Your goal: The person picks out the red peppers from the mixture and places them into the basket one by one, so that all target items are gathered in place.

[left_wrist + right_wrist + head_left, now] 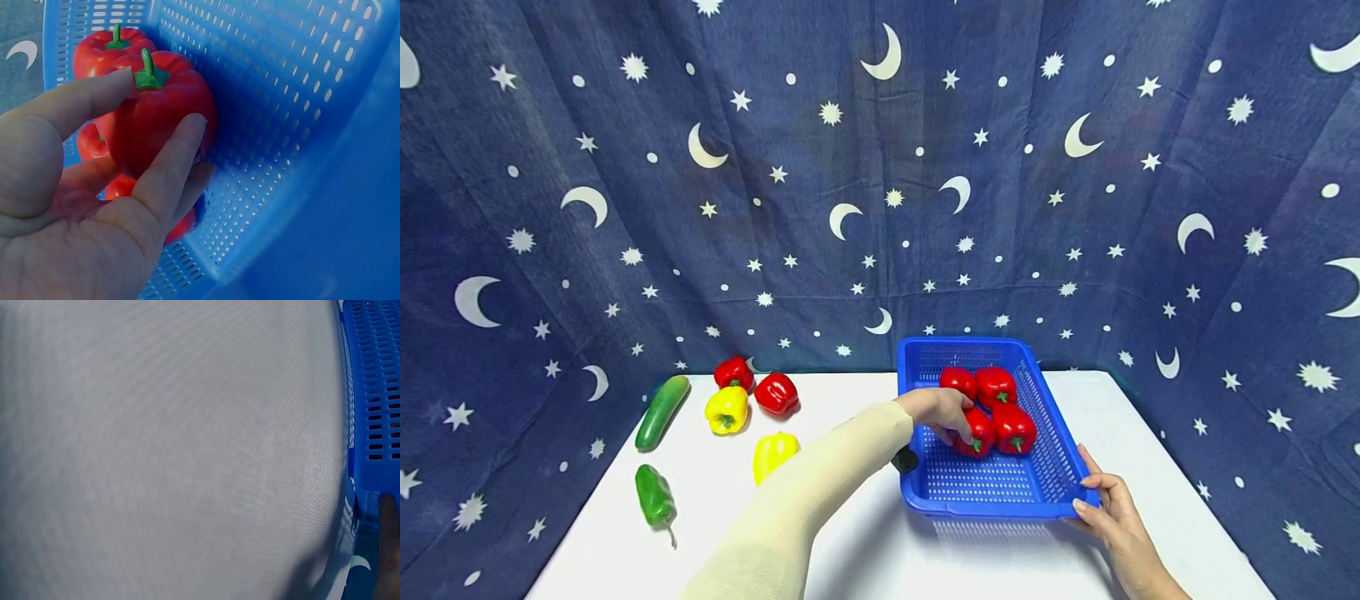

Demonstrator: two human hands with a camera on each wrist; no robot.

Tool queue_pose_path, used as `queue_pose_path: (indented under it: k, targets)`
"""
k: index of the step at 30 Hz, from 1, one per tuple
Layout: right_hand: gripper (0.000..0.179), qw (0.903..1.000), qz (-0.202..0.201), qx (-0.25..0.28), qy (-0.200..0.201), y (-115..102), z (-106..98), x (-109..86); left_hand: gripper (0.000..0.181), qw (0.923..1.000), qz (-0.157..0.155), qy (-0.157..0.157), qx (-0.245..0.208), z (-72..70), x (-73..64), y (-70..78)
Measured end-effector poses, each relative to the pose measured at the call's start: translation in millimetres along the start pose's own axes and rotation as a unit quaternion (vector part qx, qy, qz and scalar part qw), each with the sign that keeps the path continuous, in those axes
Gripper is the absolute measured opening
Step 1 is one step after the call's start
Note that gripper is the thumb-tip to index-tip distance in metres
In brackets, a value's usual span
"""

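Observation:
A blue perforated basket [1000, 496] stands on the white table [850, 550] and holds several red peppers. My left hand [951, 423], in a cream sleeve, reaches over the basket's left wall and grips one red pepper [981, 435] on the basket floor. In the left wrist view its thumb and fingers [169, 162] pinch this pepper [162, 106], green stem up, beside the basket wall [281, 94]. Other red peppers [996, 386] lie just behind it. My right hand [1092, 500] holds the basket's near right corner; one finger [389, 550] shows by the basket [375, 412].
Left of the basket lie a cucumber [662, 412], a green pepper [655, 496], two yellow peppers [727, 410] [773, 454] and two red peppers [734, 372] [777, 394]. A dark blue cloth with moons and stars [850, 167] hangs behind and beside the table.

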State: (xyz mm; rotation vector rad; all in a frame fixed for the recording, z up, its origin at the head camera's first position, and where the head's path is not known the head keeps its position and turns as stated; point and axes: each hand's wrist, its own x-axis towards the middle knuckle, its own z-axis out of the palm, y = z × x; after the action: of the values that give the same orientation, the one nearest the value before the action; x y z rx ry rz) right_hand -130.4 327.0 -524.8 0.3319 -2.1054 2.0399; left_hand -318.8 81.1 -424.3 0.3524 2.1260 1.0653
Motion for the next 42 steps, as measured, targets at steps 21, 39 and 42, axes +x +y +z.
queue_pose_path:
  k: [21,39,42]
  targets:
    - [0.023,1.0,0.003,-0.008,-0.002,1,1,-0.6,0.069,0.9995,0.001,0.017,0.027,-2.5,-9.4,4.2]
    - [0.023,0.9999,0.002,-0.001,-0.011,-1,1,0.8,0.074,0.9939,0.005,0.056,0.095,-4.4,-19.2,8.7]
    - [0.022,0.9999,0.002,0.001,-0.013,-1,-1,0.2,0.074,0.9932,0.01,0.057,0.101,-7.5,-18.8,9.1]
